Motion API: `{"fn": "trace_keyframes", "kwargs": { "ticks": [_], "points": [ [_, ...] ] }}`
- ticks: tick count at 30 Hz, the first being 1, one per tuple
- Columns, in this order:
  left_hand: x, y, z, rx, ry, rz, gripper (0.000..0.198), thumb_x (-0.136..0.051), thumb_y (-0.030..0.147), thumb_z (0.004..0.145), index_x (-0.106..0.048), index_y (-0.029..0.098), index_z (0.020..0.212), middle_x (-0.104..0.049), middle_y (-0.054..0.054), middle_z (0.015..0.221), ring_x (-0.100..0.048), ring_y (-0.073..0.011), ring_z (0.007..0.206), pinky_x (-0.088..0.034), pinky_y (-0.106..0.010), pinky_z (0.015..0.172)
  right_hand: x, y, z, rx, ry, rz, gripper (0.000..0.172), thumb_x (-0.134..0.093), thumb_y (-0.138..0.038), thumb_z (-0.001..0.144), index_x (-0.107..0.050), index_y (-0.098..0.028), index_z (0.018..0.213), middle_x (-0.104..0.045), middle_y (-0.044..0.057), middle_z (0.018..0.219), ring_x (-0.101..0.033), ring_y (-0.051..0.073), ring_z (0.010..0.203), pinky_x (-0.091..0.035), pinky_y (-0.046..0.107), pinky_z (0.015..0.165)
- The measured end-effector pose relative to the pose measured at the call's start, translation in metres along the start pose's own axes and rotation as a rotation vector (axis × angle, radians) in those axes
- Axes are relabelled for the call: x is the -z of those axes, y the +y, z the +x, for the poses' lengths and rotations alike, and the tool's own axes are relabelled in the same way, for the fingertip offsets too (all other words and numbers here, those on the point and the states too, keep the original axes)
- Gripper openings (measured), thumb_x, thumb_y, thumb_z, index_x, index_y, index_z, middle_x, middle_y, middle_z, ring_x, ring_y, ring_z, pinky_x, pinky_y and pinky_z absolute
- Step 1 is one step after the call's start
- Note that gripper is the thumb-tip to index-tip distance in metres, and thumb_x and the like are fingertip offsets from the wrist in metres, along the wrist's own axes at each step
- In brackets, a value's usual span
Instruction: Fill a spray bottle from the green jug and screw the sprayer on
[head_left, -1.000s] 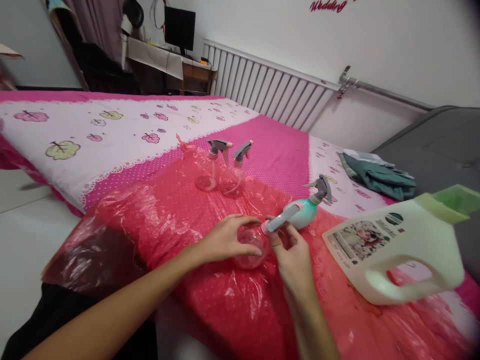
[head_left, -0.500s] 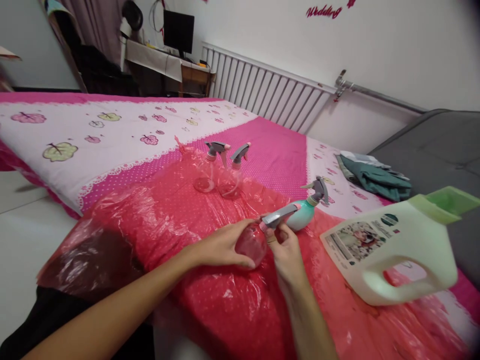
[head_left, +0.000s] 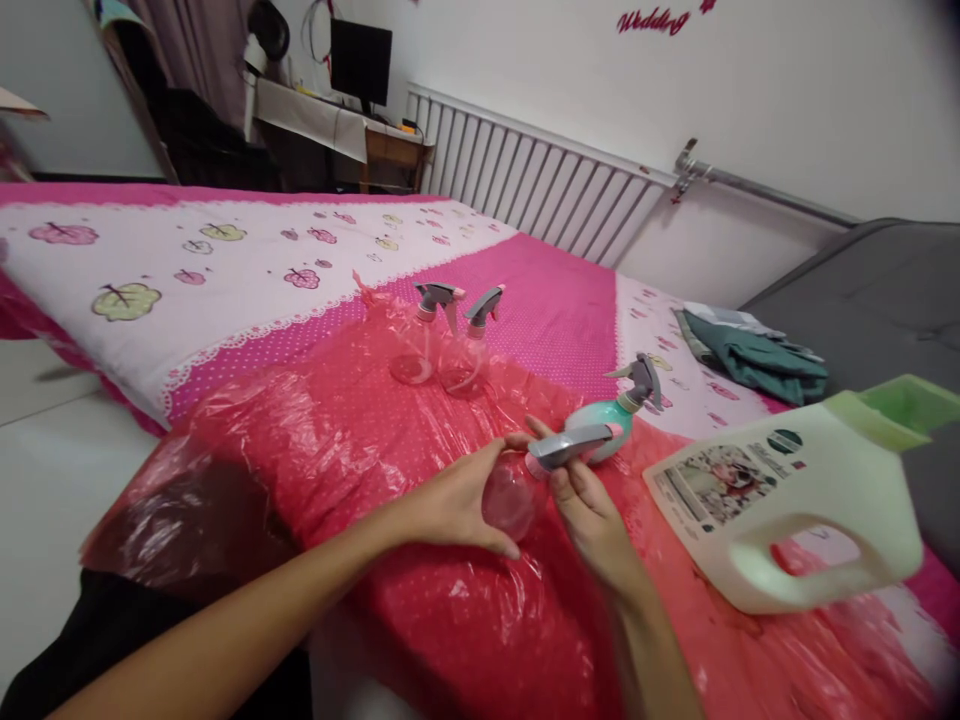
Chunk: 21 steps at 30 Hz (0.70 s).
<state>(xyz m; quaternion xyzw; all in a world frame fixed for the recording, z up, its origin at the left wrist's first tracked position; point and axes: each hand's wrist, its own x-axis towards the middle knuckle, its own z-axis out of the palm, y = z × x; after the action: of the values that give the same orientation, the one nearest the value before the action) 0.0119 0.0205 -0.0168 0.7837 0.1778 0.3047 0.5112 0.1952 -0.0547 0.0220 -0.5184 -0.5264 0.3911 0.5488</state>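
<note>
My left hand point(head_left: 459, 500) wraps round a clear spray bottle point(head_left: 510, 500) lying on a red plastic sheet point(head_left: 330, 440) over the bed. My right hand point(head_left: 592, 510) pinches the bottle's grey trigger head point(head_left: 574, 447) at the pink collar. Just behind them lies a teal spray bottle point(head_left: 611, 415) with a grey trigger. Two more clear spray bottles point(head_left: 442, 340) stand upright farther back on the sheet.
A large white detergent jug point(head_left: 795, 500) with a green cap lies on its side at the right. Folded green clothes point(head_left: 750, 350) rest on the pink bedspread point(head_left: 225, 260) near a grey sofa point(head_left: 877, 290). A radiator point(head_left: 525, 180) and a desk stand behind.
The grey trigger head has turned a little in my right hand and the bottle has shifted slightly. My left hand keeps its hold on the bottle body.
</note>
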Motion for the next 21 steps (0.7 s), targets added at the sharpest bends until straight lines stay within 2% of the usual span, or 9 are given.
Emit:
{"fn": "trace_keyframes", "kwargs": {
  "ticks": [3,7,11,15,17,19,21],
  "points": [
    [-0.007,-0.001,-0.003,0.034,0.042,-0.028,0.093,-0.101,0.04,0.07,-0.051,0.024,0.146,-0.061,-0.017,0.154,-0.059,-0.0406,0.145,-0.044,-0.06,0.124,-0.004,0.009,-0.005,-0.001,0.054,0.012,0.051,-0.077,-0.073,0.087,-0.079,-0.026,0.108,-0.082,0.012,0.117,-0.075,0.031,0.114,-0.06,0.047,0.101],
    [-0.014,-0.001,-0.007,0.043,0.093,-0.056,0.089,-0.098,0.034,0.074,-0.049,0.024,0.147,-0.058,-0.016,0.156,-0.057,-0.0398,0.147,-0.045,-0.059,0.124,-0.024,0.022,-0.01,-0.001,0.168,0.068,0.056,-0.068,-0.076,0.092,-0.076,-0.026,0.113,-0.082,0.011,0.112,-0.077,0.03,0.107,-0.063,0.044,0.093],
    [-0.021,-0.001,-0.008,0.083,0.099,-0.019,0.087,-0.096,0.034,0.074,-0.049,0.022,0.147,-0.059,-0.017,0.154,-0.054,-0.042,0.149,-0.045,-0.061,0.123,-0.032,0.027,-0.012,-0.021,0.229,0.101,0.053,-0.068,-0.074,0.094,-0.075,-0.025,0.114,-0.082,0.011,0.113,-0.077,0.029,0.109,-0.062,0.045,0.096],
    [-0.025,-0.001,-0.006,0.031,0.166,0.049,0.091,-0.095,0.027,0.071,-0.05,0.024,0.149,-0.059,-0.017,0.155,-0.057,-0.0419,0.146,-0.043,-0.061,0.125,-0.018,0.023,-0.014,-0.032,0.218,0.102,0.061,-0.066,-0.078,0.092,-0.076,-0.026,0.121,-0.08,0.013,0.125,-0.072,0.033,0.125,-0.057,0.051,0.109],
    [-0.022,0.0,-0.004,-0.039,0.132,-0.006,0.092,-0.092,0.022,0.069,-0.05,0.024,0.151,-0.059,-0.015,0.156,-0.058,-0.0405,0.145,-0.043,-0.059,0.125,-0.007,0.016,-0.017,-0.042,0.154,0.095,0.059,-0.071,-0.077,0.09,-0.076,-0.027,0.122,-0.078,0.013,0.132,-0.07,0.033,0.13,-0.054,0.052,0.113],
    [-0.014,0.003,0.001,-0.086,0.027,-0.143,0.097,-0.09,0.019,0.068,-0.047,0.024,0.156,-0.059,-0.015,0.157,-0.058,-0.0403,0.147,-0.043,-0.058,0.126,0.003,0.004,-0.02,-0.052,0.036,0.076,0.054,-0.082,-0.07,0.085,-0.079,-0.028,0.118,-0.077,0.013,0.135,-0.068,0.034,0.134,-0.054,0.051,0.115],
    [-0.002,0.009,0.005,-0.086,-0.098,-0.268,0.104,-0.09,0.02,0.066,-0.044,0.021,0.158,-0.058,-0.017,0.158,-0.055,-0.042,0.149,-0.041,-0.06,0.127,0.007,-0.008,-0.022,-0.05,-0.038,0.053,0.054,-0.084,-0.071,0.082,-0.08,-0.029,0.115,-0.076,0.012,0.138,-0.066,0.033,0.138,-0.051,0.049,0.118]
  ]
}}
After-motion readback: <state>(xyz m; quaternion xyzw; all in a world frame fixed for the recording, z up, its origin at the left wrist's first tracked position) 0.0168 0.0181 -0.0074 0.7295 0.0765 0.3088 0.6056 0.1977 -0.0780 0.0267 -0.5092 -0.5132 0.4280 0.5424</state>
